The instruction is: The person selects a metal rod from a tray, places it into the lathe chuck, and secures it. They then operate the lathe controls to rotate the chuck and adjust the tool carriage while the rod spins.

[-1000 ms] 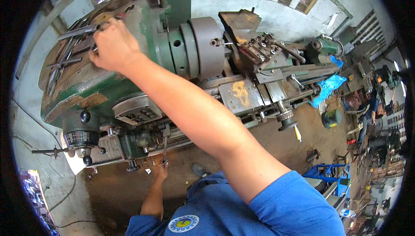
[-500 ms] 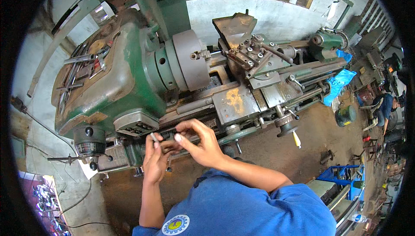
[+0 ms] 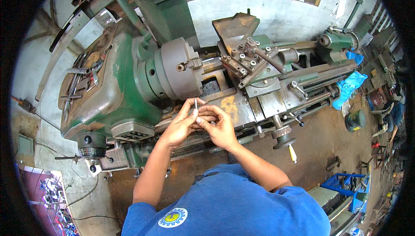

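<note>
Both my hands meet in front of the lathe's carriage, just below the chuck (image 3: 180, 69). A short, thin metal rod (image 3: 196, 103) sticks up from between the thumb and forefinger of my left hand (image 3: 178, 129), which is closed on it. My right hand (image 3: 220, 128) presses against the left, its thumb and fingers drawn together near the rod's lower end. What lies between the right fingers is hidden. Behind the hands are the grey chuck with its jaws and, farther right, the tool post (image 3: 246, 56) with several bolts and a long handle.
Wrenches and other hand tools (image 3: 80, 78) lie on the green headstock (image 3: 123, 91) at left. The carriage handwheel (image 3: 283, 138) juts toward me on the right. Beyond it are the tailstock (image 3: 335, 43), a blue plastic bag (image 3: 348, 90), a green bucket (image 3: 355, 120) and a blue rack (image 3: 343, 184).
My hands have moved right and up, from below the headstock to below the chuck. The rod now points upward between them. My view has shifted slightly.
</note>
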The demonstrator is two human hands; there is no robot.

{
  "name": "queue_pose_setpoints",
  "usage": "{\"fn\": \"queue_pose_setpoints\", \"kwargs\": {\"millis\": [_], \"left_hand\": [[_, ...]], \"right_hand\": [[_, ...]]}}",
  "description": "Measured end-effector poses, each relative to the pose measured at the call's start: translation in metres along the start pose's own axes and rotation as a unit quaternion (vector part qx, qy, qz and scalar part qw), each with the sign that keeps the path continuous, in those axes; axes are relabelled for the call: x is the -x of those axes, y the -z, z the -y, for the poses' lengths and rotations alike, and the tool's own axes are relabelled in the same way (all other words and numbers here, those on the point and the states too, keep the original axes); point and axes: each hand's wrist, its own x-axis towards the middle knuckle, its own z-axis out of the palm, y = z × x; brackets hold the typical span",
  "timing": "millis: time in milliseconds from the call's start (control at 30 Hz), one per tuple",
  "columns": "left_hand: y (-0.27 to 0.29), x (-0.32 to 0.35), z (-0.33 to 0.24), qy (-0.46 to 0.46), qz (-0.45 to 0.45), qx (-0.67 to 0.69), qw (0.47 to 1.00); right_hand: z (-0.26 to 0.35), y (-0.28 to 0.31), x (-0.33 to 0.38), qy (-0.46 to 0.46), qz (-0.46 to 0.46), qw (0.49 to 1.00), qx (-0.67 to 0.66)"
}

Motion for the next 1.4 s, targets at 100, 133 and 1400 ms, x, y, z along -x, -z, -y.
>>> {"fn": "queue_pose_setpoints", "kwargs": {"millis": [100, 133, 1400], "left_hand": [[-0.007, -0.002, -0.019, -0.04, -0.029, -0.216, 0.975], [-0.01, 0.004, -0.026, -0.052, -0.087, -0.309, 0.946], [0.151, 0.045, -0.112, -0.399, -0.619, -0.524, 0.428]], "right_hand": [[-0.018, 0.007, -0.015, -0.03, -0.008, 0.999, -0.043], [-0.028, 0.009, -0.028, -0.036, -0.058, 0.997, -0.042], [-0.146, 0.056, -0.205, 0.017, -0.256, 0.911, -0.324]]}}
